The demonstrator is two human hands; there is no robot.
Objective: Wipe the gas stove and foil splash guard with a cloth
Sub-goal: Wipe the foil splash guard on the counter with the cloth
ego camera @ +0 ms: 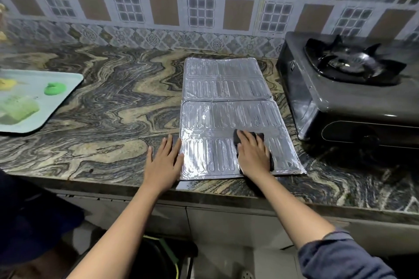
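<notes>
Leftmost, a pale blue rectangular tray [68, 81] with rounded corners holds a green ring-shaped piece [55, 89], a light green block [19, 108] and a yellow item [6, 84] cut off by the frame edge; what these are cannot be told. The tray rests on a polished stone countertop [102, 102] with swirling grey and tan veins.

The foil splash guard [226, 88] lies flat and unfolded on the countertop, just beside the gas stove [328, 102]. It is silver, shiny, creased at its folds and embossed with rows of long rounded ribs.

The right hand [252, 154] presses a dark cloth [238, 138] onto the guard's near right panel, fingers straight and spread. The left hand [164, 161] rests flat on the countertop at the guard's near left edge, fingers straight, thumb touching the foil.

The stove is a dark grey box with a glossy black pronged pan support [349, 61]. Patterned tiles [204, 7] cover the wall behind.
</notes>
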